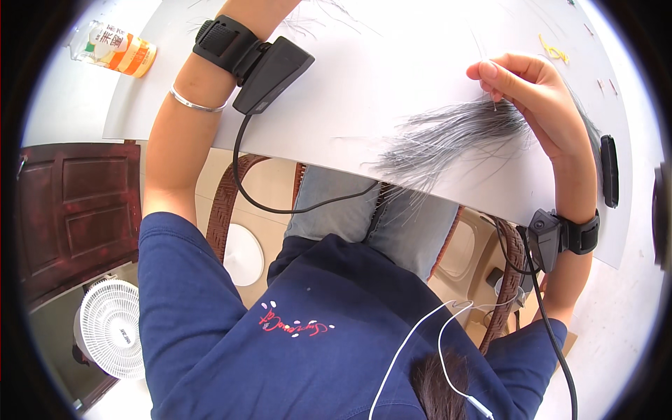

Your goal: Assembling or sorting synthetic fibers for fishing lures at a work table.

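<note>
A thick bundle of thin grey strands (441,136) lies fanned out on the white table (315,126), its loose tips reaching over the near edge. Just above its gathered part, my right hand (528,91) is closed, thumb and fingertips pinched together. A fine strand shows at the pinch, though the exact grip is partly hidden by the fingers. My left forearm reaches across the table's left side and runs out through the top edge, so my left hand is out of sight.
Loose strands (325,10) are scattered at the far side. A yellow curled scrap (553,49) lies at far right, a slim black object (610,171) at the right edge. A bottle with an orange label (122,50) is far left. Cables hang from both wrist devices.
</note>
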The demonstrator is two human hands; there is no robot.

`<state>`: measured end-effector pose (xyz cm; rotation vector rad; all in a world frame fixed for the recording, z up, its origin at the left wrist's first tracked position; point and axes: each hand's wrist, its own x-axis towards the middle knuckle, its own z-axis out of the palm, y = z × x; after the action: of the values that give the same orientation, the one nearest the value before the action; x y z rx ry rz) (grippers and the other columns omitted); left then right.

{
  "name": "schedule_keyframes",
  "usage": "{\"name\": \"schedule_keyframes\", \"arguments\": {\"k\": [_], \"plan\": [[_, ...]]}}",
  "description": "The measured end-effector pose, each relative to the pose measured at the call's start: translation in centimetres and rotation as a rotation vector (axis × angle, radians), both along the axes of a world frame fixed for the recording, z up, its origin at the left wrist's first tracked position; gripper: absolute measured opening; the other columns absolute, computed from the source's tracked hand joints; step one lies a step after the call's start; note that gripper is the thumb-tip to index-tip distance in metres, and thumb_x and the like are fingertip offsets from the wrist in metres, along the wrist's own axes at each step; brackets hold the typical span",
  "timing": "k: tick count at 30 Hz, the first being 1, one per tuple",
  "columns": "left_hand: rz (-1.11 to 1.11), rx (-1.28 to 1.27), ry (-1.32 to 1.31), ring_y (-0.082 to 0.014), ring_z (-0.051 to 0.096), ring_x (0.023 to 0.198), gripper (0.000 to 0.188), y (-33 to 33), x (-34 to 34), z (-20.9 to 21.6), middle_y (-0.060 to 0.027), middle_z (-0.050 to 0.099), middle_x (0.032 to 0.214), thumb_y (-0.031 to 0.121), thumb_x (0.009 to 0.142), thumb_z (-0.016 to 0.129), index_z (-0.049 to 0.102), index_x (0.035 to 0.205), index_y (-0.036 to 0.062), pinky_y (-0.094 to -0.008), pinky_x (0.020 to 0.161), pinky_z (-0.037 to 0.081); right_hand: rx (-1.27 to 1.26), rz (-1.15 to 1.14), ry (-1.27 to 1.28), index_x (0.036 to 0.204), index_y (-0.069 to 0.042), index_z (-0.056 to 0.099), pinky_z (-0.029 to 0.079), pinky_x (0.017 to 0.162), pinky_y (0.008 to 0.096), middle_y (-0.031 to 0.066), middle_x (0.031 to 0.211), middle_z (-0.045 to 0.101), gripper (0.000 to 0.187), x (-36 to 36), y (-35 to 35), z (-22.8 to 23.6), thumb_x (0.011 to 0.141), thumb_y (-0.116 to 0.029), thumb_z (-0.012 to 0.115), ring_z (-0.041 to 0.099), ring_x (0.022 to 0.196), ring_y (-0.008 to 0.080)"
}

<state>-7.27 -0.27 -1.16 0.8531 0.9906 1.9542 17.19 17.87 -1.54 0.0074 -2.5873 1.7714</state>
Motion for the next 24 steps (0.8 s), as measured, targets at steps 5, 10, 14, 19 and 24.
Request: {"name": "schedule_keyframes", "arguments": {"k": [5, 10, 14, 19, 24], "plan": [[0.145, -0.236, 0.138, -0.0129, 0.055, 0.101, 0.032, -0.30, -0.32, -0.13, -0.0018, 0.062, 0.113, 0.024, 0.096, 0.065, 0.060, 0.122, 0.0075, -0.0256, 0.085, 0.046, 0.134, -0.040, 0.012, 0.094, -0.006, 0.077, 0.045, 0.073, 0.0215, 0.0013, 0.084, 0.070, 0.031, -0.06, 0.03, -0.29, 0.084, -0.035, 0.075, 0.057, 0.078, 0.0068], [0.347, -0.514, 0.489, -0.0143, 0.057, 0.101, 0.039, -0.73, -0.22, 0.48, -0.0038, 0.064, 0.113, 0.034, 0.093, 0.067, 0.062, 0.121, 0.0066, -0.0296, 0.087, 0.045, 0.159, -0.071, 0.028, 0.092, -0.006, 0.077, 0.043, 0.071, 0.0209, 0.0004, 0.081, 0.069, 0.031, 0.05, -0.02, -0.29, 0.083, -0.035, 0.076, 0.056, 0.075, 0.0062], [0.472, -0.598, 0.592, -0.0160, 0.059, 0.105, 0.041, -0.66, 0.08, 0.80, -0.0061, 0.064, 0.116, 0.035, 0.093, 0.066, 0.061, 0.122, 0.0056, -0.0316, 0.090, 0.045, 0.196, -0.077, 0.021, 0.089, -0.005, 0.077, 0.042, 0.070, 0.0201, -0.0005, 0.077, 0.066, 0.030, 0.00, 0.01, -0.33, 0.082, -0.034, 0.078, 0.056, 0.074, 0.0056], [0.305, -0.323, 0.423, -0.0165, 0.059, 0.110, 0.036, -0.64, 0.07, 0.48, -0.0083, 0.064, 0.119, 0.027, 0.095, 0.065, 0.061, 0.121, 0.0038, -0.0281, 0.091, 0.047, 0.210, -0.057, -0.017, 0.087, -0.005, 0.075, 0.045, 0.073, 0.0214, 0.0026, 0.081, 0.069, 0.032, 0.03, 0.05, -0.27, 0.083, -0.036, 0.077, 0.059, 0.075, 0.0079], [0.187, -0.180, 0.166, -0.0147, 0.060, 0.105, 0.028, -0.09, -0.56, -0.09, -0.0086, 0.063, 0.118, 0.017, 0.096, 0.063, 0.060, 0.120, 0.0021, -0.0221, 0.084, 0.050, 0.255, -0.039, -0.056, 0.086, -0.004, 0.074, 0.048, 0.077, 0.0227, 0.0060, 0.086, 0.072, 0.033, -0.01, 0.06, -0.23, 0.084, -0.038, 0.075, 0.061, 0.077, 0.0102]]}}
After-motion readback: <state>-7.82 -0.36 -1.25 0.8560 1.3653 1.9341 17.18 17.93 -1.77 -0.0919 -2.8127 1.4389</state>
